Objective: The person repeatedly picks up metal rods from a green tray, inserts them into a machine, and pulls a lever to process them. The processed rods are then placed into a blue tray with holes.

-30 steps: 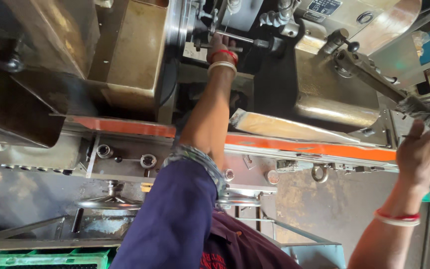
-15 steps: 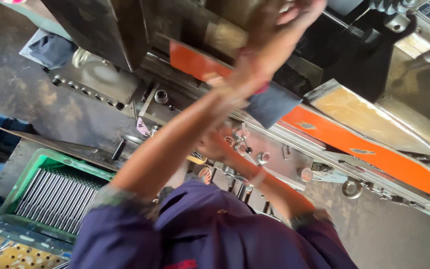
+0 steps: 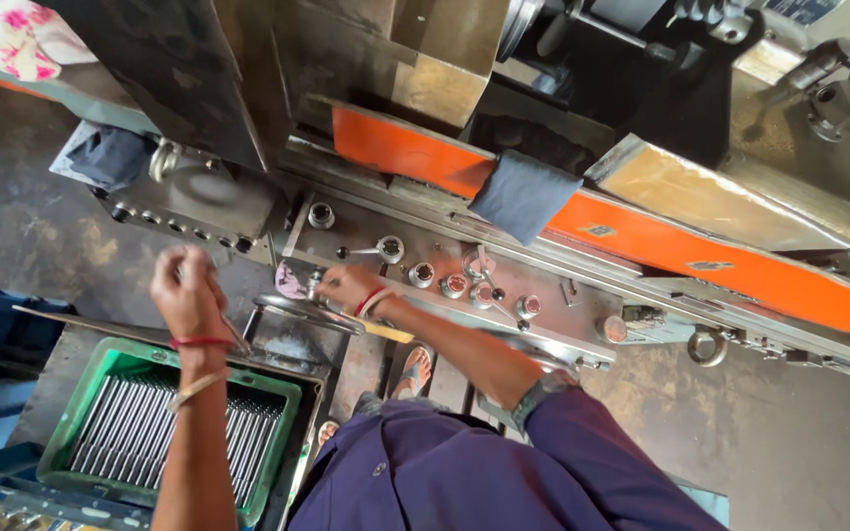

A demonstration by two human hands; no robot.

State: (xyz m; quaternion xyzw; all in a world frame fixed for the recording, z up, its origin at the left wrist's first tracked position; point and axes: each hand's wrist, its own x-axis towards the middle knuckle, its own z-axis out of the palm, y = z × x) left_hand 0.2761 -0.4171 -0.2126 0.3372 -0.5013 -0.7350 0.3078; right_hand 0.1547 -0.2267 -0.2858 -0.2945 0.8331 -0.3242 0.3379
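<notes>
At far left, our green crate (image 3: 71,447) of steel rods (image 3: 130,433) sits below the lathe. Our left hand (image 3: 187,290), fingers curled, holds a thin rod. Our right hand (image 3: 346,287) grips the handwheel (image 3: 309,313); feeding requires steady turning.

A crate (image 3: 277,447) of metal rods (image 3: 125,442) is set on the floor at lower left, below the machine's control panel (image 3: 464,285). A handwheel (image 3: 297,310) is mounted at the panel's left end. A cloth (image 3: 523,197) is draped over the rail (image 3: 641,241) above the panel.
</notes>
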